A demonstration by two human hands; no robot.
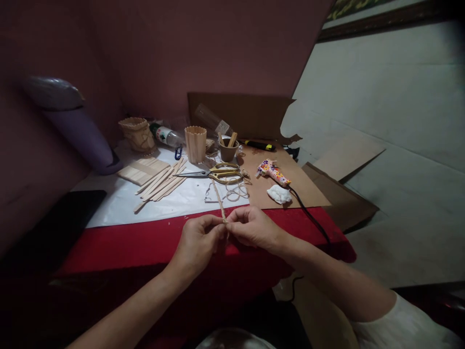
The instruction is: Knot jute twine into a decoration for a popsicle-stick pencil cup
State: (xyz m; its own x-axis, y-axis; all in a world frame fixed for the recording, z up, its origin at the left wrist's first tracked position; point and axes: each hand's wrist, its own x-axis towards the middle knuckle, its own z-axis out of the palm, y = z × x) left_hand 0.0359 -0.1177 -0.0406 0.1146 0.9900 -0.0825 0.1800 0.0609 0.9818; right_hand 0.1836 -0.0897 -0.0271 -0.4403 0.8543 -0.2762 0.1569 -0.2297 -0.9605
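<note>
Both hands meet at the front edge of the table, pinching a length of twine (220, 201) that runs back toward the scissors. My left hand (198, 240) has its thumb and fingers closed on the twine. Against it, my right hand (256, 228) pinches the same strand from the other side. The fingertips hide the twine's end. Just beyond lie large scissors (227, 173) with gold handles, blades pointing left. Loose twine (236, 191) curls beside the handles. Craft sticks (160, 186) are spread left of the scissors.
Behind stand a stick-sided cup (195, 145), a twine-wrapped pot (136, 134), a small brown pot (228, 150) holding sticks, and a plastic bottle (167, 134). On the right are a patterned glue gun (272, 170) with a black cord, crumpled tissue (279, 194) and a utility knife (259, 145).
</note>
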